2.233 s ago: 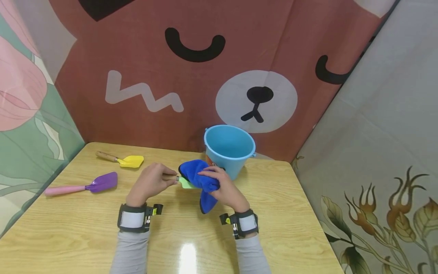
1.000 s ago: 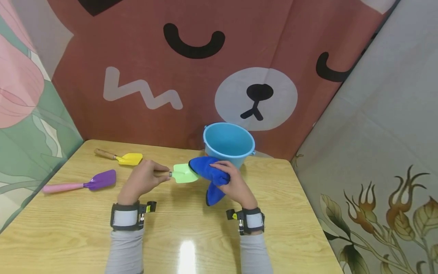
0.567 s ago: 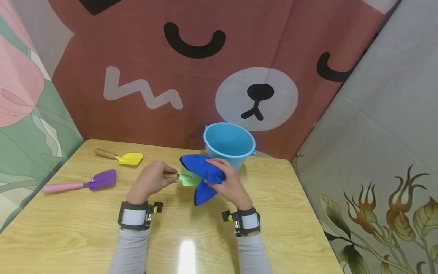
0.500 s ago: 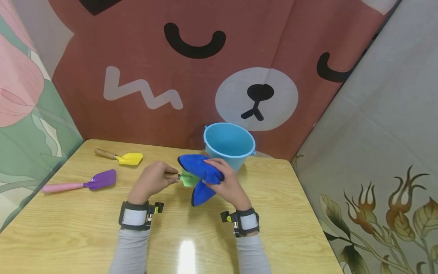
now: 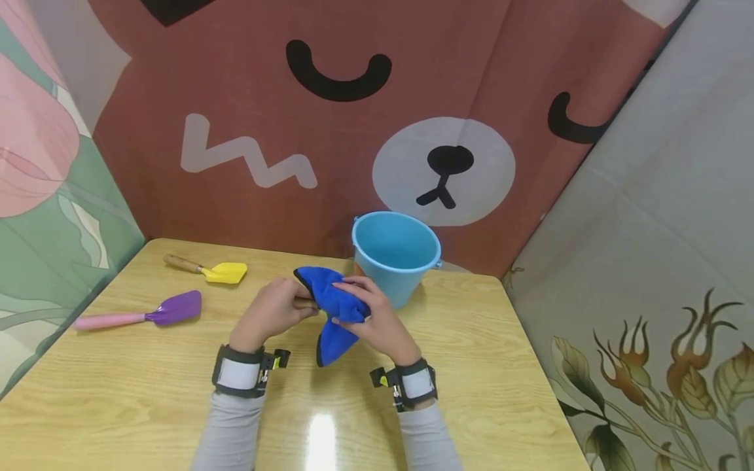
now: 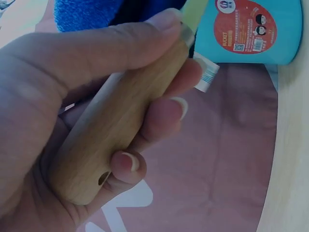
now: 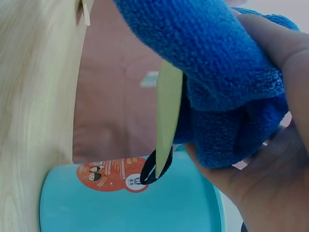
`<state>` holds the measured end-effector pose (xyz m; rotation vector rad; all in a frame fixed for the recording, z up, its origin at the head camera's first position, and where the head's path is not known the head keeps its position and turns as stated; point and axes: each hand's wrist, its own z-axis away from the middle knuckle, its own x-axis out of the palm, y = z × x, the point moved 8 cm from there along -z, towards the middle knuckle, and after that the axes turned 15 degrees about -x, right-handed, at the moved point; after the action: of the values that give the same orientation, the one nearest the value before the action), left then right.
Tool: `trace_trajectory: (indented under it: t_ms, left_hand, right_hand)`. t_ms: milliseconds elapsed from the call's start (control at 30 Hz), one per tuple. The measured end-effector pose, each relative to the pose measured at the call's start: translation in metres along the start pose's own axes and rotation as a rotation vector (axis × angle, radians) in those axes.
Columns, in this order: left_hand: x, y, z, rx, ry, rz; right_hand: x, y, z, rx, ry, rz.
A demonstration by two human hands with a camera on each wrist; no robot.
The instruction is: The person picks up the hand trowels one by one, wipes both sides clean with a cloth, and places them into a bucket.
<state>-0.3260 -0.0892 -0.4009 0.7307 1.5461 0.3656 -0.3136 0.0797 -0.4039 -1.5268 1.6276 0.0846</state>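
Observation:
My left hand grips a toy shovel by its light wooden handle, fingers curled round it. My right hand holds a fluffy blue cloth with dark edging, bunched against the shovel's blade. In the head view the cloth hides nearly all of that blade. From the right wrist, the pale green blade shows edge-on beside the cloth, with a dark loop hanging by its tip. Both hands are above the table, close together, in front of the bucket.
A light blue bucket stands upright at the back of the wooden table. On the left lie a yellow shovel with a wooden handle and a purple shovel with a pink handle. Printed fabric hangs behind and at both sides.
A second ago most of the green blade showed. Since then my right hand has slid the cloth left along it to the handle end, and my left hand has shifted slightly right.

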Motion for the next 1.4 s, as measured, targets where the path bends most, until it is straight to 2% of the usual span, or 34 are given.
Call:
trace_trajectory:
  t_ms: [200, 467, 933, 1400]
  left_hand:
    - [-0.001, 0.002, 0.000, 0.026, 0.022, -0.009]
    - [-0.003, -0.005, 0.001, 0.011, 0.018, -0.002]
    - [-0.010, -0.013, 0.003, -0.019, 0.010, 0.017]
    - [-0.014, -0.023, 0.006, -0.064, 0.001, 0.032]
  right_hand:
    - [0.003, 0.000, 0.001, 0.051, -0.031, -0.021]
    - [0.005, 0.003, 0.003, 0.067, -0.056, -0.069]
    - [0.000, 0.009, 0.007, 0.096, -0.093, -0.047]
    - [-0.007, 0.011, 0.010, 0.075, -0.082, -0.004]
